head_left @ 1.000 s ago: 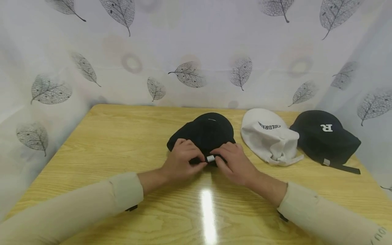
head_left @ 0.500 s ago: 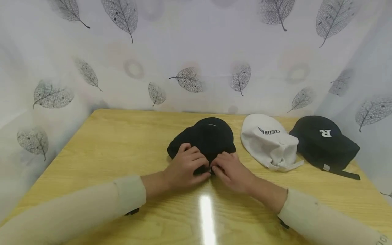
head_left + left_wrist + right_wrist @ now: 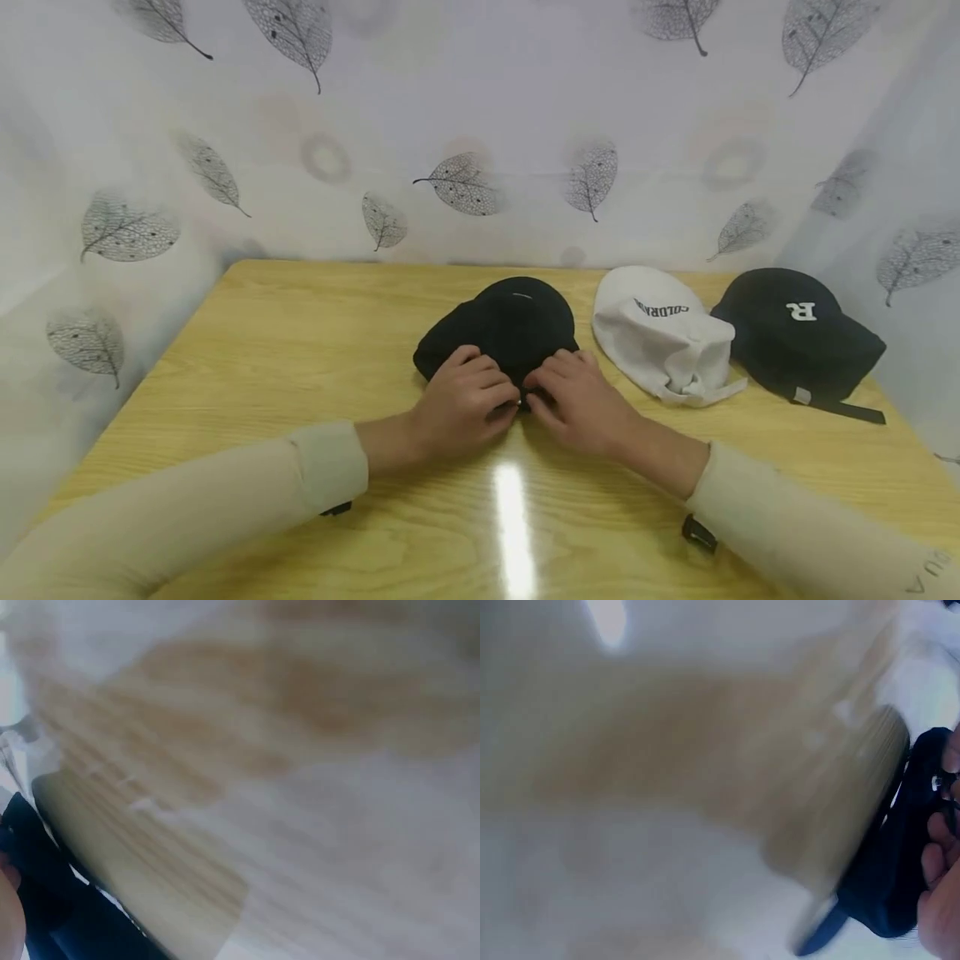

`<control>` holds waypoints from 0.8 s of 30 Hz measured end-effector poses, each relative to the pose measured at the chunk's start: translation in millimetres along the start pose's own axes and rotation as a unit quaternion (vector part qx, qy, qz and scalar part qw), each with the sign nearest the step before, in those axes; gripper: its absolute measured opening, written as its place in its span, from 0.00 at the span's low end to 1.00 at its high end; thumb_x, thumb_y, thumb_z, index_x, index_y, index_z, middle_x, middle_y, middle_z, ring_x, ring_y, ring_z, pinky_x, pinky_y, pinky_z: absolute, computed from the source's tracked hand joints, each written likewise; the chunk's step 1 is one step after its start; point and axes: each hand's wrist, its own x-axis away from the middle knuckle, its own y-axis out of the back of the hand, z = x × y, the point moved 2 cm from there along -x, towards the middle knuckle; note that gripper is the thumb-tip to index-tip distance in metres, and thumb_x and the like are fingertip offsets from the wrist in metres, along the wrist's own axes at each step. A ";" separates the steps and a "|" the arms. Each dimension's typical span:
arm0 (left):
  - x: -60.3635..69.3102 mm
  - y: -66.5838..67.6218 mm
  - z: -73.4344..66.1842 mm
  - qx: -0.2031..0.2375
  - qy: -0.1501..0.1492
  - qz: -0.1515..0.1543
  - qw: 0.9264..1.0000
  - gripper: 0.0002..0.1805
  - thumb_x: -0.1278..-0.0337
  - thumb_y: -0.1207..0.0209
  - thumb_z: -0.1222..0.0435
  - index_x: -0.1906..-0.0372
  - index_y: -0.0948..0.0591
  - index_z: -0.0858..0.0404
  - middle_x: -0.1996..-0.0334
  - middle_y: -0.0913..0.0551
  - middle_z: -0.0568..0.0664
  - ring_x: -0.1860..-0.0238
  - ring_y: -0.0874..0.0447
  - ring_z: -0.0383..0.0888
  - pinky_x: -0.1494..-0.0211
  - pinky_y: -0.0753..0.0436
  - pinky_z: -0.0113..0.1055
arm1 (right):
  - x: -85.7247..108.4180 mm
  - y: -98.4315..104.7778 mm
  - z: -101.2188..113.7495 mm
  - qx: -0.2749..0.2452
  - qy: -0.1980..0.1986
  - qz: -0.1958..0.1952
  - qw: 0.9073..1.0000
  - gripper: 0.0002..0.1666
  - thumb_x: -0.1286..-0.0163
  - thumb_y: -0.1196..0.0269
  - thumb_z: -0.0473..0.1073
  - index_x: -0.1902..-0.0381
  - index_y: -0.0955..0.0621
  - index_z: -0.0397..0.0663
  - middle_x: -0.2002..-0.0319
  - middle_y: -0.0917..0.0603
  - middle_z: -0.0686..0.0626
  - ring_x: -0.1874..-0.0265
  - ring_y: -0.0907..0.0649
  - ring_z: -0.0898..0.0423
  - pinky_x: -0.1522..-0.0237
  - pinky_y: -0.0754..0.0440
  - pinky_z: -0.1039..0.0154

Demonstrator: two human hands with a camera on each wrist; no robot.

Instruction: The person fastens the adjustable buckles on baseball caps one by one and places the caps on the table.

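A black cap (image 3: 517,321) stands on the wooden table (image 3: 300,333), its strap side toward me. My left hand (image 3: 467,404) pinches the cap's back strap from the left, fingers curled. From the right, my right hand (image 3: 581,402) pinches the same strap close to the left fingertips. The strap is mostly covered by the fingers. A small shiny buckle (image 3: 937,782) shows between the fingers in the right wrist view. In the left wrist view, the dark cap (image 3: 52,892) and a sliver of the hand appear at the lower left edge.
To the right lies a white cap (image 3: 656,333) with dark lettering. Beside it is another black cap (image 3: 787,342) with a white R, its strap (image 3: 847,410) trailing onto the table. A leaf-patterned curtain (image 3: 525,100) hangs behind the table.
My fingers have closed in over the strap's metal buckle, which was plainly visible between them a second ago. My left hand has shifted slightly right. The cap stays nearly in place.
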 end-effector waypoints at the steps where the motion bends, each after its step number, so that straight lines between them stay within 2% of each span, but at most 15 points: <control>1: -0.9 1.0 0.5 0.000 -0.001 -0.002 1.000 0.01 0.49 0.31 0.64 0.70 0.13 0.55 0.71 0.13 0.41 0.66 0.18 0.40 0.53 0.25 0.39 | -0.3 1.5 0.2 0.019 0.025 -0.013 0.999 0.09 0.36 0.33 0.44 0.59 0.18 0.50 0.63 0.18 0.54 0.64 0.24 0.56 0.57 0.33 0.56; 4: -2.3 4.0 2.9 0.002 -0.007 -0.007 1.000 0.02 0.50 0.30 0.65 0.70 0.12 0.56 0.71 0.12 0.43 0.66 0.16 0.40 0.54 0.23 0.38 | -2.6 3.5 -1.7 0.037 0.086 -0.046 0.995 0.18 0.41 0.27 0.45 0.56 0.20 0.47 0.59 0.18 0.52 0.60 0.22 0.54 0.57 0.31 0.56; 8: -4.0 2.7 5.2 0.001 -0.036 -0.006 0.999 0.03 0.50 0.30 0.65 0.68 0.11 0.57 0.70 0.12 0.43 0.66 0.16 0.40 0.55 0.22 0.37 | -4.7 5.5 -6.3 0.024 0.124 -0.066 0.990 0.17 0.44 0.24 0.41 0.60 0.19 0.47 0.58 0.17 0.51 0.58 0.21 0.53 0.57 0.30 0.57; 16: -10.1 -0.9 11.0 -0.029 -0.077 -0.012 0.997 0.03 0.47 0.32 0.64 0.68 0.10 0.57 0.71 0.11 0.43 0.67 0.15 0.40 0.57 0.22 0.36 | -9.7 8.3 -9.4 0.078 0.167 -0.076 0.980 0.08 0.40 0.27 0.41 0.65 0.16 0.48 0.63 0.15 0.51 0.61 0.20 0.52 0.58 0.27 0.58; 24: -5.4 -0.5 6.1 -0.018 -0.081 -0.014 0.996 0.02 0.50 0.29 0.64 0.69 0.09 0.57 0.71 0.11 0.43 0.68 0.14 0.39 0.59 0.21 0.35 | -0.9 5.8 -11.0 0.059 0.172 -0.072 0.981 0.07 0.43 0.27 0.36 0.71 0.18 0.48 0.66 0.17 0.51 0.65 0.21 0.52 0.60 0.28 0.58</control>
